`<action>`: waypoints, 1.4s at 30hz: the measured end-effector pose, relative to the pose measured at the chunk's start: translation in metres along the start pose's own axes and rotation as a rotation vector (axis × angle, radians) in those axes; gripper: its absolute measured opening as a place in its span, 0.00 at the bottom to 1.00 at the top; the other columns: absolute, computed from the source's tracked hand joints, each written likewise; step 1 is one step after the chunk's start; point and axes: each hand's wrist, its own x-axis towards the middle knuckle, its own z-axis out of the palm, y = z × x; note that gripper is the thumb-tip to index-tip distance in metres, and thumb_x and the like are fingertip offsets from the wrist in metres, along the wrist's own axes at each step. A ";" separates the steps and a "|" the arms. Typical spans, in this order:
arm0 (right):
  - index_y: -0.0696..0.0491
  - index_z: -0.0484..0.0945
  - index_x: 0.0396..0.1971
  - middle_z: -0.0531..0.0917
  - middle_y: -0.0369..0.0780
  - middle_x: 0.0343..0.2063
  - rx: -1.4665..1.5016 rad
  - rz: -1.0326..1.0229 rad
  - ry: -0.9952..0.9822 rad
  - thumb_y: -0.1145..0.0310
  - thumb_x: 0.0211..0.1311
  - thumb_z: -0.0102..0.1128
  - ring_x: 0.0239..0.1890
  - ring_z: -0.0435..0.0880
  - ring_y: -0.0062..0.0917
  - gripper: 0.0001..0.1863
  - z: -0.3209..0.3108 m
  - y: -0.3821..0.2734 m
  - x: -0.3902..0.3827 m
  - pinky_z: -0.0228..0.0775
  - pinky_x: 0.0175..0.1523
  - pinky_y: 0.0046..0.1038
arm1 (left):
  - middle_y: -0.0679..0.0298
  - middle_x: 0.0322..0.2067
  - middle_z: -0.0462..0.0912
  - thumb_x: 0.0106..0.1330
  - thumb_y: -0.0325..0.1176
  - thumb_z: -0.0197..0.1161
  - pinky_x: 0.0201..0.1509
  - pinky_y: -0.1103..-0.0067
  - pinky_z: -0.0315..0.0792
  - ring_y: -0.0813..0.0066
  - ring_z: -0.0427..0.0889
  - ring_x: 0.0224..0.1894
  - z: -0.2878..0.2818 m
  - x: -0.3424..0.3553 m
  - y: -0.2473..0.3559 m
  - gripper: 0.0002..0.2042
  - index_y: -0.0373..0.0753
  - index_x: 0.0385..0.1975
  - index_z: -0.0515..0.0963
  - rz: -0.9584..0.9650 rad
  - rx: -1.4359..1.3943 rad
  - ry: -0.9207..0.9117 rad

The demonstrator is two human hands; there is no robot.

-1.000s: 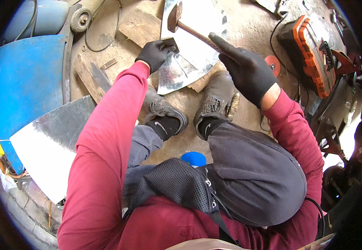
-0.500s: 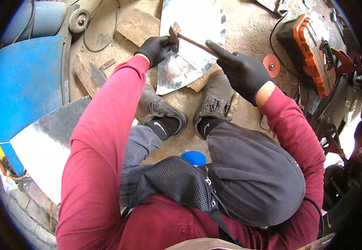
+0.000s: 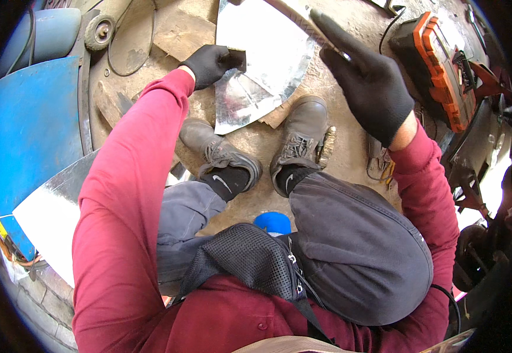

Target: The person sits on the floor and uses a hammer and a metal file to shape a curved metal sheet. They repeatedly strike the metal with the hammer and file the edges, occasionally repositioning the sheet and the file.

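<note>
Fan-shaped metal sheet (image 3: 270, 50): it lies ahead of the person, beyond the shoes and between the two hands, its long axis running away from the body, its far end cut off by the upper edge of the view. Its near end tapers at the left to a corner near the toe of the left shoe (image 3: 203, 136), and its curved edge faces right; a piece of wood (image 3: 277, 116) shows under the near end, above the floor (image 3: 256, 141). The left hand (image 3: 209, 63) is the nearer one, right at the sheet's left edge, its fingers curled in and pinching a small dark block (image 3: 236, 59) over that edge; whether the block presses on the metal I cannot tell. The right hand (image 3: 368, 82) is raised to the right of the sheet, apart from it, with the hammer (image 3: 296, 19) held between thumb and rather straight fingers. The handle slants up and leftward across the sheet, and the head is mostly out of view.
</note>
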 end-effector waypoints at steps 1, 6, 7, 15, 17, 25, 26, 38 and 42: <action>0.49 0.71 0.75 0.88 0.43 0.59 0.020 0.060 -0.013 0.71 0.78 0.61 0.51 0.85 0.16 0.28 -0.008 -0.014 0.003 0.79 0.56 0.26 | 0.57 0.47 0.92 0.73 0.26 0.64 0.59 0.75 0.79 0.72 0.89 0.49 -0.009 -0.005 0.019 0.11 0.34 0.52 0.86 -0.015 0.056 -0.030; 0.42 0.73 0.73 0.89 0.50 0.47 -0.023 -0.181 0.079 0.70 0.76 0.62 0.41 0.90 0.35 0.28 0.005 0.006 -0.001 0.82 0.48 0.35 | 0.59 0.49 0.92 0.74 0.27 0.64 0.60 0.76 0.79 0.73 0.88 0.51 -0.003 0.014 -0.013 0.12 0.35 0.54 0.86 -0.007 0.094 -0.040; 0.39 0.73 0.73 0.88 0.52 0.44 -0.128 -0.159 0.000 0.69 0.76 0.62 0.39 0.90 0.41 0.28 0.012 0.022 -0.011 0.82 0.45 0.39 | 0.59 0.50 0.92 0.74 0.27 0.64 0.61 0.76 0.78 0.73 0.88 0.51 -0.002 0.014 -0.010 0.12 0.35 0.54 0.86 -0.010 0.088 -0.041; 0.38 0.70 0.75 0.88 0.56 0.42 -0.097 0.013 -0.035 0.67 0.76 0.62 0.42 0.90 0.49 0.30 0.025 0.038 -0.020 0.81 0.46 0.42 | 0.56 0.47 0.92 0.74 0.31 0.67 0.59 0.73 0.80 0.67 0.90 0.50 -0.012 0.017 -0.009 0.10 0.35 0.49 0.86 0.030 0.106 -0.064; 0.37 0.71 0.74 0.88 0.56 0.39 -0.041 -0.005 0.016 0.68 0.75 0.62 0.41 0.89 0.52 0.30 0.027 0.042 -0.024 0.81 0.44 0.44 | 0.59 0.48 0.92 0.75 0.29 0.66 0.61 0.74 0.79 0.73 0.89 0.52 -0.017 0.022 -0.005 0.10 0.36 0.51 0.87 -0.023 0.084 -0.063; 0.41 0.73 0.74 0.88 0.55 0.48 0.022 0.111 -0.039 0.68 0.76 0.62 0.50 0.91 0.45 0.28 0.018 0.037 -0.027 0.82 0.51 0.38 | 0.60 0.46 0.93 0.74 0.27 0.66 0.58 0.75 0.79 0.76 0.89 0.48 -0.011 0.030 -0.002 0.10 0.39 0.52 0.87 0.016 0.171 -0.120; 0.43 0.72 0.74 0.88 0.54 0.50 0.020 0.118 -0.044 0.69 0.76 0.62 0.52 0.91 0.43 0.28 0.016 0.036 -0.027 0.82 0.53 0.37 | 0.60 0.46 0.93 0.74 0.27 0.66 0.57 0.75 0.80 0.75 0.89 0.48 -0.012 0.030 0.001 0.10 0.39 0.52 0.87 0.028 0.257 -0.120; 0.35 0.70 0.74 0.86 0.56 0.34 -0.180 0.081 -0.110 0.66 0.77 0.59 0.35 0.88 0.54 0.28 0.031 0.052 -0.030 0.80 0.41 0.47 | 0.54 0.45 0.91 0.75 0.38 0.66 0.55 0.69 0.81 0.60 0.90 0.49 -0.003 0.023 0.016 0.10 0.43 0.48 0.88 0.109 0.439 -0.044; 0.45 0.72 0.74 0.90 0.52 0.42 -0.108 0.073 -0.036 0.69 0.77 0.62 0.41 0.92 0.32 0.28 0.016 0.037 -0.018 0.81 0.46 0.34 | 0.55 0.43 0.92 0.72 0.30 0.68 0.55 0.73 0.81 0.68 0.90 0.45 -0.004 0.026 0.000 0.09 0.36 0.47 0.88 0.122 0.130 -0.047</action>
